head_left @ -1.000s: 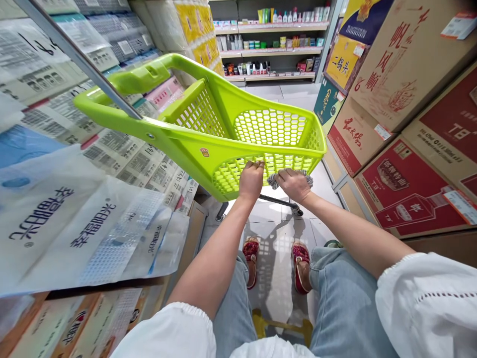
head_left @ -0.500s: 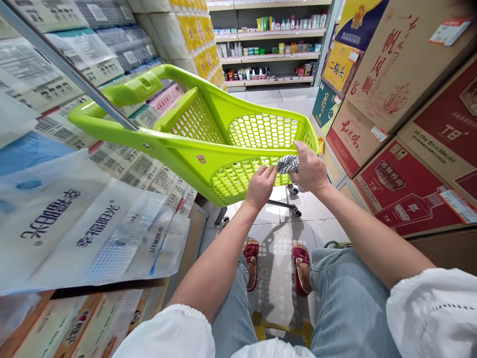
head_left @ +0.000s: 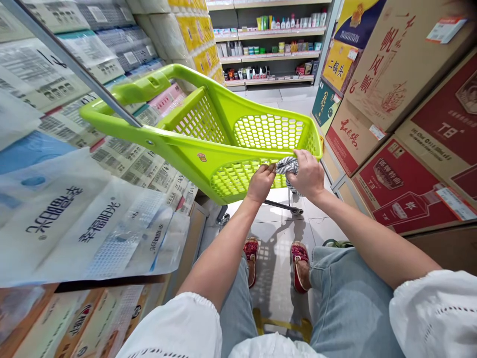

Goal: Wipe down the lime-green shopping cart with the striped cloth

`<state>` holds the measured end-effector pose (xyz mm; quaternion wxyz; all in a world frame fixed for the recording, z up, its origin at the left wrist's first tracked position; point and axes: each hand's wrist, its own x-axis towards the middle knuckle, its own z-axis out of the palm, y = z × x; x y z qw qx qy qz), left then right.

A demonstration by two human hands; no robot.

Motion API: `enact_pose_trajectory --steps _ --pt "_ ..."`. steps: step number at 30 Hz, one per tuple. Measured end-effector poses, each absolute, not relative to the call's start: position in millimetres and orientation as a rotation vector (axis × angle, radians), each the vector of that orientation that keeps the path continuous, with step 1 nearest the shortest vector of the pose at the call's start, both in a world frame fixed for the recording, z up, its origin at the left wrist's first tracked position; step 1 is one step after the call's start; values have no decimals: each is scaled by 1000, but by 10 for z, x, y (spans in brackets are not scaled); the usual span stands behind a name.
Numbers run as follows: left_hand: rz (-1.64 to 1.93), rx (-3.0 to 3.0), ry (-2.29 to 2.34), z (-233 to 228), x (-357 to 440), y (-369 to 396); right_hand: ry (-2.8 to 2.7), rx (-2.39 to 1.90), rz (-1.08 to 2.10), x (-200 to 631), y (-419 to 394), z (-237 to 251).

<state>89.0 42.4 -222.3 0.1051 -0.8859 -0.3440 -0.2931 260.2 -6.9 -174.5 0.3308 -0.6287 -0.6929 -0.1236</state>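
Head view, aisle, seated pose: your right hand [head_left: 308,175] is clenched round a grey-and-white striped cloth [head_left: 286,165], pressing it to the near wall of the lime-green shopping basket [head_left: 208,144] just under the rim, close to the right-hand corner. Your left hand [head_left: 261,183] sits touching the same wall beside the cloth, fingers [head_left: 269,170] curled onto the mesh and pinching at the cloth's edge; whether they truly grip it or only steady the basket, can't tell. Change vs. 1 s ago: cloth and right hand were low on the wall, near the bottom edge; they've since climbed to the rim, and over the last half sec. they've settled a touch lower and nearer the left hand, which has risen with them. Basket itself has barely shifted: tilted up, handle [head_left: 145,87] toward the shelf at left, its metal pole [head_left: 74,64] crossing the frame. Reading: the wiping has moved from the lower mesh to the upper band of this wall, so the lower part looks covered, the rim & corner are the bit in hand. Surroundings: bagged goods [head_left: 85,223] stacked at left, red and brown cartons [head_left: 410,189] at right, tiled floor [head_left: 276,278] w/ your red shoes [head_left: 300,266] below, product shelves [head_left: 268,44] at the aisle end.
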Motion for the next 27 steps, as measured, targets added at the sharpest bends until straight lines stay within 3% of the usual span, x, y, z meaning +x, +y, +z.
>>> enact_pose_trajectory --steps 6,13,23,27 --pt "-836 -2516 -1192 -2149 1007 392 -1885 -1567 -360 2629 -128 -1791" --pt "-886 -2506 -1365 -2057 1062 459 -2066 -1528 -641 2777 -141 -1843" --pt "-1015 -2468 -1344 -2086 1099 577 -2607 -1517 -520 2549 27 -2635" --pt "-1024 -2454 -1279 -2093 1102 585 -2669 -1506 -508 2536 16 -2713"
